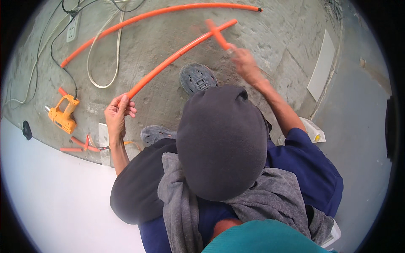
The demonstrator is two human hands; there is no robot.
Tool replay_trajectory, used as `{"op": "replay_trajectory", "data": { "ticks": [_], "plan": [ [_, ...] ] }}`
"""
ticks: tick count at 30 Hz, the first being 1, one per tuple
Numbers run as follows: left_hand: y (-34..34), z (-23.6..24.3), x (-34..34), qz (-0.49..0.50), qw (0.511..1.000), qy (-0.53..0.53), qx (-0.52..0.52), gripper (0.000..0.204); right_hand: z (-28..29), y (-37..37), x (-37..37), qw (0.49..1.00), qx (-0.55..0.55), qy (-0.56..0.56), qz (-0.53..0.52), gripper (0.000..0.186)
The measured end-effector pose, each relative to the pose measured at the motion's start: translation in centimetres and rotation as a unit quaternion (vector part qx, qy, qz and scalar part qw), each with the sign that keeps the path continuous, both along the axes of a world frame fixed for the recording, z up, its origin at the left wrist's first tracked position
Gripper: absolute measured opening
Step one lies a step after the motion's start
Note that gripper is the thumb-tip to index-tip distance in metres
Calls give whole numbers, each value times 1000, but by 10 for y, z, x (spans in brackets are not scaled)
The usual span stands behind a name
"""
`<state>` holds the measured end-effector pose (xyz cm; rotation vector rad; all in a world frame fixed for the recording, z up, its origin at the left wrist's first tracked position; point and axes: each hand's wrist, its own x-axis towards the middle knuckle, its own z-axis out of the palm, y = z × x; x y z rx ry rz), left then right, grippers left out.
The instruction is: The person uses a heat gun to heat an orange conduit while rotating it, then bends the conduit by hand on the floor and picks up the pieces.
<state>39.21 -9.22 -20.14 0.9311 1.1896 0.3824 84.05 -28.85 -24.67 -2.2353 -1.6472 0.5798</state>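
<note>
My left hand (120, 109) is closed round the near end of a long orange pipe (164, 64), thumb on top. From there the pipe slants up and away to the right, slightly bowed. At its far end, my right hand (246, 66) grips a short orange rod-like piece (219, 37) that crosses the pipe. Motion blurs this piece and the right fingers, so I cannot tell whether the piece touches the pipe or just overlaps it in view.
Beyond lies another long orange pipe (168, 9). At left are a yellow heat gun (63, 114), a power strip (73, 28), a looped white cord (89, 63) and short orange pipe offcuts (86, 144). A white panel (322, 65) lies at right. My grey clogs (197, 78) stand on the concrete.
</note>
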Motion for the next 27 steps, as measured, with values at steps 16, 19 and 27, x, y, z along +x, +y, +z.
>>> {"op": "replay_trajectory", "data": {
  "ticks": [16,19,27],
  "plan": [
    [-5,-12,-10,-9,999,-35,-38,28,9,-4,28,999,-15,-33,-20,66],
    [-3,-13,-14,-6,998,-46,-48,28,15,-7,31,996,-48,-75,-15,65],
    [-1,-10,-11,-12,997,-37,-61,29,42,25,-78,967,31,121,224,53]
  ]
}}
